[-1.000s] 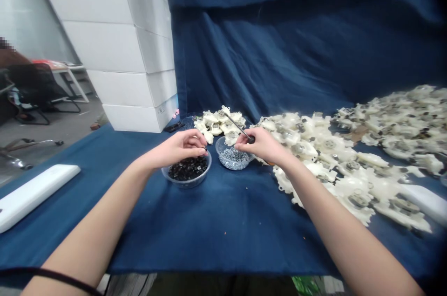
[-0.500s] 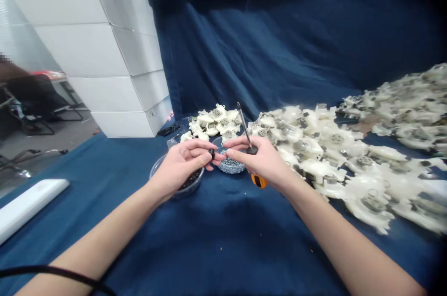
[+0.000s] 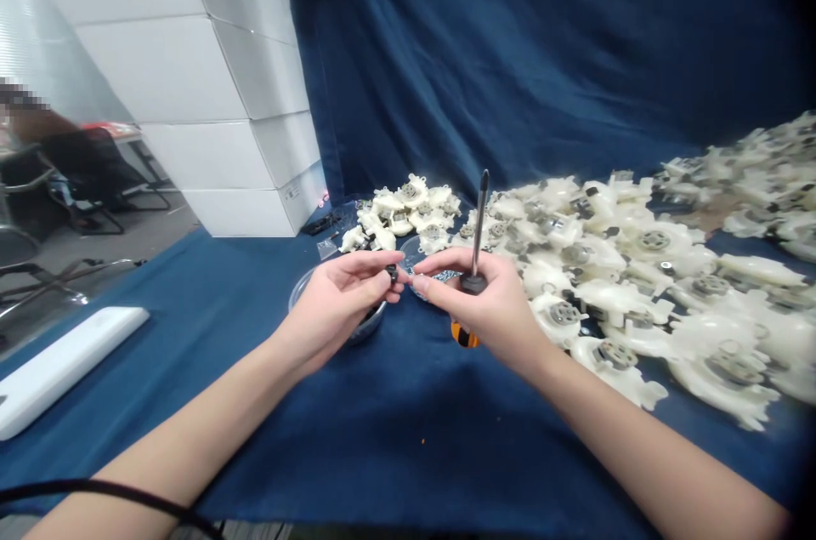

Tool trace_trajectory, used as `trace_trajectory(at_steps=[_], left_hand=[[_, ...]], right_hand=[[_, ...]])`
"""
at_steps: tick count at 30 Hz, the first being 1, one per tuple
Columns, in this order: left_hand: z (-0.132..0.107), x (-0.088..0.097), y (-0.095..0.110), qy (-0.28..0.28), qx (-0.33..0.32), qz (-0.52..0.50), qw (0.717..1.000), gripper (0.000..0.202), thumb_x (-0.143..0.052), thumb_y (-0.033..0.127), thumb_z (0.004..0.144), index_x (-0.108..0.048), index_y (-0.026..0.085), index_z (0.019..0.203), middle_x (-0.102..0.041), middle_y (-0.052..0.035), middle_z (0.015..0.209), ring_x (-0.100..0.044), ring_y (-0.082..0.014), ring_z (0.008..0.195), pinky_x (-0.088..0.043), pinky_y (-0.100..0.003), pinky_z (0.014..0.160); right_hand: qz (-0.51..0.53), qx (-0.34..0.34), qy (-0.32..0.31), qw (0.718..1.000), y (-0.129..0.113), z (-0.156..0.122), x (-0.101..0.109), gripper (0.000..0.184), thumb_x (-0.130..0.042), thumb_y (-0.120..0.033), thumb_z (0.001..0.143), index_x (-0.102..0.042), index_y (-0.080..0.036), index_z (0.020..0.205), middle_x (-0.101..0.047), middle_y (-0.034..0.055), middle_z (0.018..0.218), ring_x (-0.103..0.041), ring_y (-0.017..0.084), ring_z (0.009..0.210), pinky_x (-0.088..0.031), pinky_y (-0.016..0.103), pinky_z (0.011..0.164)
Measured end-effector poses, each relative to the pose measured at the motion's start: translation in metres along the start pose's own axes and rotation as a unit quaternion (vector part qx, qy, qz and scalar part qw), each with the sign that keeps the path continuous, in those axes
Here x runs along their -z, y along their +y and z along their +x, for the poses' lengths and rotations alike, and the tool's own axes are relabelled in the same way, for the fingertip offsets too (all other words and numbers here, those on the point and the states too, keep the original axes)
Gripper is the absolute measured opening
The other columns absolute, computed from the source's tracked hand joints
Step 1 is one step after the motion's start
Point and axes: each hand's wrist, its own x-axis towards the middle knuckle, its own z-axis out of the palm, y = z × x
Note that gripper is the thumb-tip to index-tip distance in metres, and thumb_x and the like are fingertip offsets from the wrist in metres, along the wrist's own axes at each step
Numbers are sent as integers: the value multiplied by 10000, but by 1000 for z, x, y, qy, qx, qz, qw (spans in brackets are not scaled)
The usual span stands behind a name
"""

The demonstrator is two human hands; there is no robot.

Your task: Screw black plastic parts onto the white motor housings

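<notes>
My left hand [image 3: 337, 298] pinches a small black part [image 3: 391, 272] between thumb and fingers, above a clear bowl [image 3: 301, 296] of black parts. My right hand [image 3: 490, 302] grips a screwdriver [image 3: 477, 225] with an orange handle end, its shaft pointing up. The thumb and forefinger of my right hand meet the left fingertips at the black part. Behind the hands a second clear bowl [image 3: 413, 252] of small silvery screws is partly hidden.
White plastic housings [image 3: 612, 268] lie heaped across the blue cloth [image 3: 395, 421] to the right, with a smaller pile [image 3: 401, 213] behind the bowls. Stacked white boxes [image 3: 217, 89] stand at back left. A white flat bar [image 3: 64, 357] lies at left. A seated person's chair [image 3: 82, 183] is far left.
Both hands left the bowls and came together in front of them. The left hand lifted a black part, and the screwdriver swung from slanting to nearly upright.
</notes>
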Motion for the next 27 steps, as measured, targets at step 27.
trace_trajectory(at_steps=[27], left_hand=[[-1, -1, 2, -13, 5, 84, 996, 192, -843, 247, 795, -773, 206, 969, -770, -6, 862, -717, -75, 758, -596, -126, 752]], right_hand=[[-56, 198, 57, 977, 11, -6, -12, 92, -802, -238, 817, -804, -230, 908, -777, -3, 905, -643, 84, 712, -483, 223, 620]])
